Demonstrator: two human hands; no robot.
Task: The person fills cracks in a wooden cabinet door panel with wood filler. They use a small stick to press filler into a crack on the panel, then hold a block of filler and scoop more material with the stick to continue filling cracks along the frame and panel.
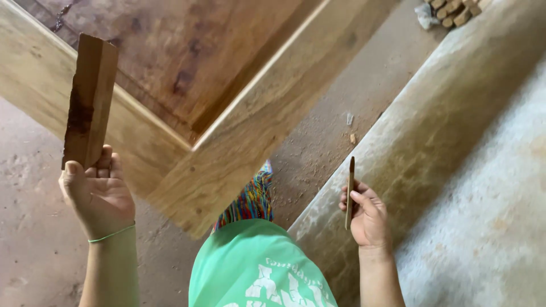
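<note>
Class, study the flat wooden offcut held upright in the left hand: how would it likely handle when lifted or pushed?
The wooden offcut probably stays stiff, standing straight above the left hand. It seems light, since fingers alone hold its base. Its ragged dark edge may splinter.

**Both forearms raised, both hands closed in a grip**

The left hand (98, 190) is lifted palm-up, fingers and thumb curled shut, a thin green band around its wrist. The right hand (367, 213) sits lower, thumb pressed across pinched fingers, forearm rising from below.
</note>
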